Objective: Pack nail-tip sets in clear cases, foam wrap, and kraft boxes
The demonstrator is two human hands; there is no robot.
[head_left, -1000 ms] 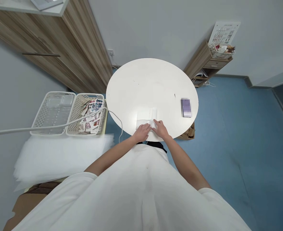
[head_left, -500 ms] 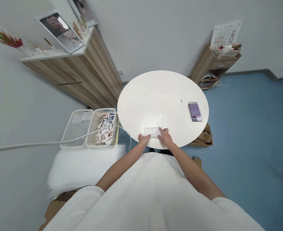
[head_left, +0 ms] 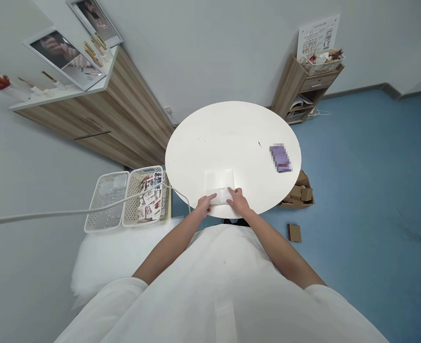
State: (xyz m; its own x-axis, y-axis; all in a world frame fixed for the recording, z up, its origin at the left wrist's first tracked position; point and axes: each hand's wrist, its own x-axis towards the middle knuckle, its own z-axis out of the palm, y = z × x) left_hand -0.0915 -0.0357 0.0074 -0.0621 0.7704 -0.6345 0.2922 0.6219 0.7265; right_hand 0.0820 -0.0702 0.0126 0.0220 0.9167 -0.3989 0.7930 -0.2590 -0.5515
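Note:
Near the table's front edge lies a thin, whitish, translucent wrapping sheet (head_left: 220, 178), its near part folded into a flat, narrow bundle. My left hand (head_left: 203, 205) grips the bundle's left end, the index finger stretched over its top. At the right end, my right hand (head_left: 238, 202) holds the bundle between thumb and fingers. Whatever the folds may enclose is hidden. The sheet's far part lies flat on the white oval table (head_left: 231, 124).
A purple, pixelated object (head_left: 281, 157) lies on the table's right side. To the left are a basket of printed cards (head_left: 146, 197), a basket of clear plastic pieces (head_left: 106, 202), stacked white sheets (head_left: 120, 257) and a white cable (head_left: 103, 208). Cardboard boxes (head_left: 298, 193) stand on the floor at right.
More of the sheet shows flat beyond the bundle, on its left side. My left index finger now lies over the bundle's top. The whole view has shifted slightly.

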